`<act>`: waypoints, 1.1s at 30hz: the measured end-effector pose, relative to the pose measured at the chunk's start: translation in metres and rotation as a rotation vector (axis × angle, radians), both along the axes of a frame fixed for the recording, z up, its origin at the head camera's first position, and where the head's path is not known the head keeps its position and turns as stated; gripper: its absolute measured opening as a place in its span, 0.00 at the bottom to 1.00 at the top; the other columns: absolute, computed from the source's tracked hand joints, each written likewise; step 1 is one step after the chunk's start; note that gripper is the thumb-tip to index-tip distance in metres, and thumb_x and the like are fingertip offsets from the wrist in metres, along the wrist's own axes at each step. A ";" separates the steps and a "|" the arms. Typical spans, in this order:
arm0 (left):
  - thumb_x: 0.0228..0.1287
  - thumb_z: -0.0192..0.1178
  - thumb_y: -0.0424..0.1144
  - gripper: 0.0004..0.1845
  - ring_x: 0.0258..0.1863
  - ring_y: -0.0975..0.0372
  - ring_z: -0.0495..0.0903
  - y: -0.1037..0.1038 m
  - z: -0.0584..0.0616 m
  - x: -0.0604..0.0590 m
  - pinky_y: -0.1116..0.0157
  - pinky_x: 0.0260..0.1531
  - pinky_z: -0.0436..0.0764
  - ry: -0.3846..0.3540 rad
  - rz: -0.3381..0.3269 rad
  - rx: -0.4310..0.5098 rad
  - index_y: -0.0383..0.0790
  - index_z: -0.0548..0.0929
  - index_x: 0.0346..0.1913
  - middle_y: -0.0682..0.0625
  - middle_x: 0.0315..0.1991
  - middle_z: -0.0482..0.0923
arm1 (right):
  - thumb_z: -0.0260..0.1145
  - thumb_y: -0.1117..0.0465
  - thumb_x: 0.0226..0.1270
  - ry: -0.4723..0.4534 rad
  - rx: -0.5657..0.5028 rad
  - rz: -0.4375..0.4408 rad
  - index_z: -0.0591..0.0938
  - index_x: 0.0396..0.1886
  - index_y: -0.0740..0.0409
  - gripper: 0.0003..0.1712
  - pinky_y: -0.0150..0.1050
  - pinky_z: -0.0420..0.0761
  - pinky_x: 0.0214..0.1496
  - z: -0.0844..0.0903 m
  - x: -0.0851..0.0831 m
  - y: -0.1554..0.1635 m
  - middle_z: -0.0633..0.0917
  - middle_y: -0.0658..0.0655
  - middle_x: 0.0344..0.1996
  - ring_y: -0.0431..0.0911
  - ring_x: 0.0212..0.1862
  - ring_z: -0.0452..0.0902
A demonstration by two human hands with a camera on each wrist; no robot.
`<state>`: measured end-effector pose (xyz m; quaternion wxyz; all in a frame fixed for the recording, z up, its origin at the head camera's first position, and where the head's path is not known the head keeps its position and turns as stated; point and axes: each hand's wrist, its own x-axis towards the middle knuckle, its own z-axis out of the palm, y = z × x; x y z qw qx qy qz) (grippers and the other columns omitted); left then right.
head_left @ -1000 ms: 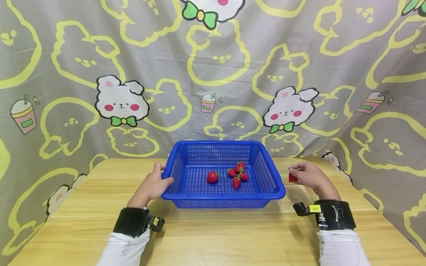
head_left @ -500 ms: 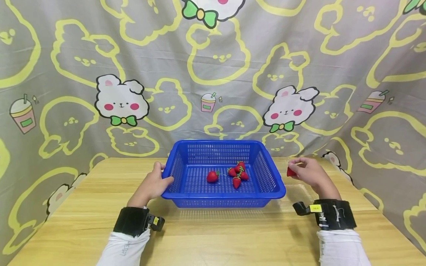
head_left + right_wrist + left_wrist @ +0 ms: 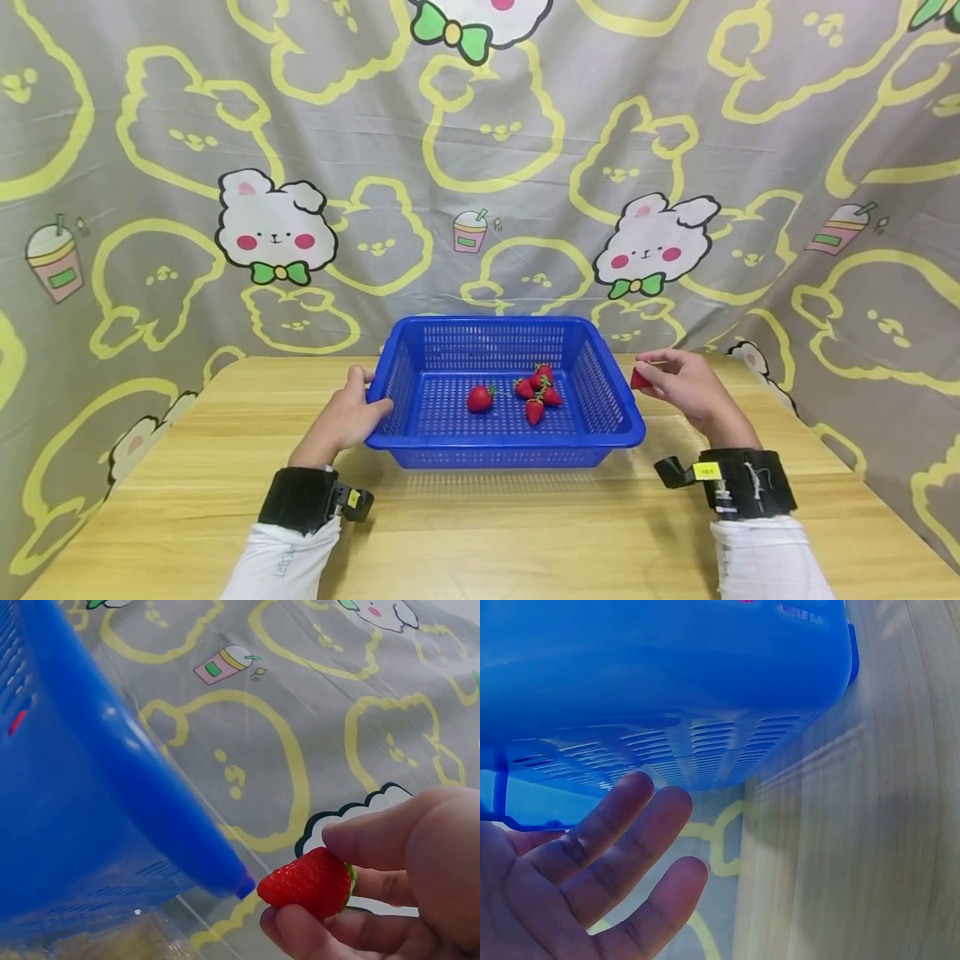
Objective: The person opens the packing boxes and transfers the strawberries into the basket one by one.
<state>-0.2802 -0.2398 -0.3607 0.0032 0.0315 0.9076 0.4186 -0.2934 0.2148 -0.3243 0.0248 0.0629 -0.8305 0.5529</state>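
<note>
1. The backdrop is a grey cloth curtain printed with yellow-outlined bunnies (image 3: 480, 133), creased and soft, hanging behind and wrapping round the right side.
2. Next in size, the pale wooden worktop (image 3: 480, 533): smooth planks, straight grain, a light sheen.
3. On it sits the blue rectangular plastic basket (image 3: 504, 436), with slotted walls, a perforated floor and a rolled glossy rim. In the left wrist view the same blue basket fills the top of the picture, its wall slots in close-up.
4. The left hand (image 3: 343, 418) rests against the basket's left wall, with the thumb at the rim and the fingers straight and relaxed. The grip is released, bracing rather than clutching. A black wrist strap and a white sleeve trail behind it.
5. The right hand (image 3: 686, 385) is up at the basket's right rim, just outside it, with its grip pinched on a single red strawberry (image 3: 640, 379).
6. Inside the basket lie a cluster of small red strawberries with green tops (image 3: 537, 392) and, left of them, one lone strawberry (image 3: 478, 398). These look like the part already done.
7. The right wrist view shows the held strawberry plump, glossy and seed-dimpled, with a green calyx tucked against the fingers (image 3: 390, 840). It is level with the basket's corner and not yet over the rim, so this berry, by the look of it, is what remains. No others show on the worktop.
</note>
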 end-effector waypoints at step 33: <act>0.68 0.51 0.39 0.24 0.45 0.43 0.80 0.000 0.000 -0.001 0.46 0.44 0.80 0.015 0.001 0.028 0.31 0.57 0.60 0.26 0.52 0.74 | 0.60 0.58 0.72 0.026 -0.083 0.013 0.69 0.60 0.75 0.27 0.35 0.81 0.47 0.001 -0.001 -0.048 0.80 0.64 0.43 0.41 0.40 0.81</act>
